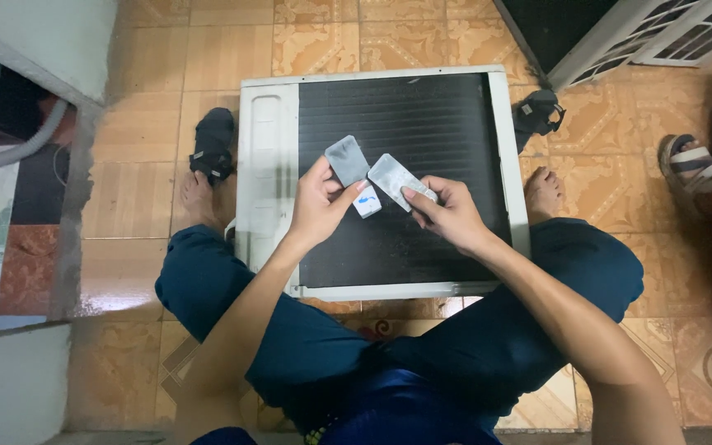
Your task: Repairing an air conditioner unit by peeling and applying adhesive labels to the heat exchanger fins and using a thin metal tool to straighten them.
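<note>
Seemingly partway through handling two small parts, the person sits on the patterned tan tile floor (208,49) with a white-framed air-conditioner unit with a black finned coil face (405,148) lying flat between the legs.

From the head view, the left hand (319,206) pinches a small grey rectangular pad with a white lower end (349,165) between thumb and fingers, holding it up above the coil face. Just to its right, the right hand (451,216) pinches a second, paler grey rectangular strip (395,177) at its near end. The two pieces sit side by side, their near ends close together; whether they touch cannot be told.

As a judgement, both pieces are already picked up and in hand, and neither is yet placed on or fixed to the unit; the coil face below shows nothing attached.

Black sandals (212,144) lie at the far left of the unit, and another person's striped sandalled foot (698,169) stands at the far right.
</note>
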